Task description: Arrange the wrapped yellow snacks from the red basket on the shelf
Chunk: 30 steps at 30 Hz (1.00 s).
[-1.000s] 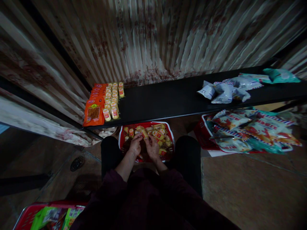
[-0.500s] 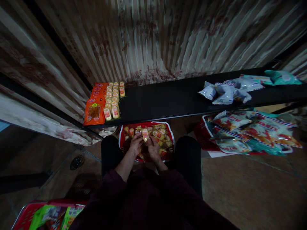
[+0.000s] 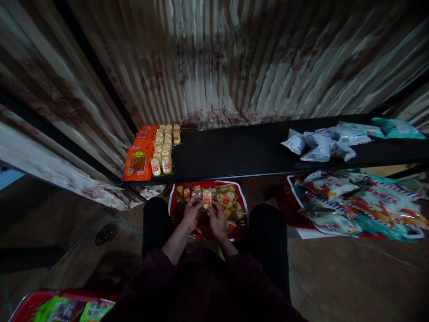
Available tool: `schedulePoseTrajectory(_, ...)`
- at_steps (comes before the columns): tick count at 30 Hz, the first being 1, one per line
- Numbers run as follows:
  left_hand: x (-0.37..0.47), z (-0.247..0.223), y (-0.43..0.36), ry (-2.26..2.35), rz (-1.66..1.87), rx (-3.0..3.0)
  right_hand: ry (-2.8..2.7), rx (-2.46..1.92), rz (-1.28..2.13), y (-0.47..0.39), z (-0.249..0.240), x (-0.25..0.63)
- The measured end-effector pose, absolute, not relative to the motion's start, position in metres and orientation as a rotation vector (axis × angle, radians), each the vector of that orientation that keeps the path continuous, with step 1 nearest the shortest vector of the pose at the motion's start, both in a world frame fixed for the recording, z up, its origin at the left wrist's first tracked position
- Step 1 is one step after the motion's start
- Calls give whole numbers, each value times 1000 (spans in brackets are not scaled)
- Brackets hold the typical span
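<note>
A small yellow wrapped snack cake with a red-and-white label stands upright between my hands. My left hand pinches its left side, and my right hand grips it from the right. Both are above a red basket with a white rim, which holds several more of these packets. On the left end of the black shelf, similar yellow packets lie in rows beside orange snack bags.
Silver-white bags and a teal bag lie at the shelf's right end. Below them, a red basket overflows with chip bags. Another red basket with green packets stands at lower left. A striped curtain hangs behind the shelf.
The camera view has tilted, so the shelf, baskets and hands sit lower in the picture. The snack cake remains between both hands above the basket.
</note>
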<state>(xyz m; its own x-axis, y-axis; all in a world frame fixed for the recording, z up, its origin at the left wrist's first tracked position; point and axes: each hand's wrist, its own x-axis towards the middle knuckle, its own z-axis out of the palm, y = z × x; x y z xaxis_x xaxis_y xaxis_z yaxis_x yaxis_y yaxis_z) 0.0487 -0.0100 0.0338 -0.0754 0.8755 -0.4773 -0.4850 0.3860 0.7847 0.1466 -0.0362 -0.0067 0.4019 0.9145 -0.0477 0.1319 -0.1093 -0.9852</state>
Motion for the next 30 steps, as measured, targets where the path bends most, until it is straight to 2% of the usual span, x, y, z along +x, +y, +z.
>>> schedulePoseTrajectory(13,38,70,8,1092,1357,618,-1241,-1454,677,-21,40,138)
schedulePoseTrajectory(19,28,95,33,1115,1409,681,-1336,-1382,732,10,72,131)
schedulePoseTrajectory(30,17,99,88,1198,1541,734,-1360,-1407,664,72,90,114)
